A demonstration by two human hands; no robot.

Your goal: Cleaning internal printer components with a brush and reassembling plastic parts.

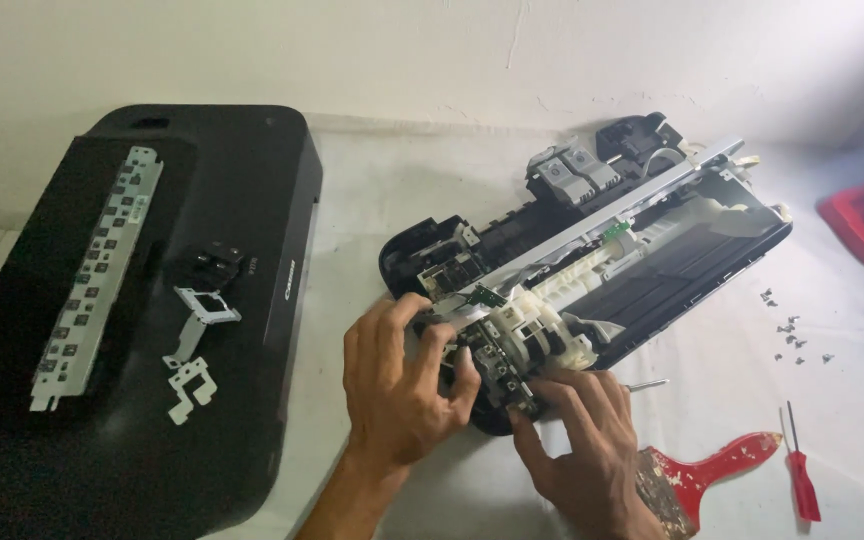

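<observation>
Both hands work at the near-left end of a stripped printer chassis point(592, 250) that lies at an angle across the white-covered table point(392, 190). The left hand point(392, 385) curls half closed, fingertips pressing on the white and grey mechanism block point(512, 345) at that end, steadying rather than clamping it. The right hand point(587, 440) sits just nearer, fingers bent and touching the block's dark lower edge; whether it pinches anything I cannot tell. A slim metal tip point(649, 384) shows just beyond its knuckles. To do this well, I judge the left should keep the block braced while the right works gently, since thin plastic clips break easily. Loose screws point(790, 335) lie well to the right, near a red screwdriver point(800, 470) and a red-handled brush point(702, 480). On the far left, the removed black cover point(252, 200) carries metal brackets point(192, 350).
</observation>
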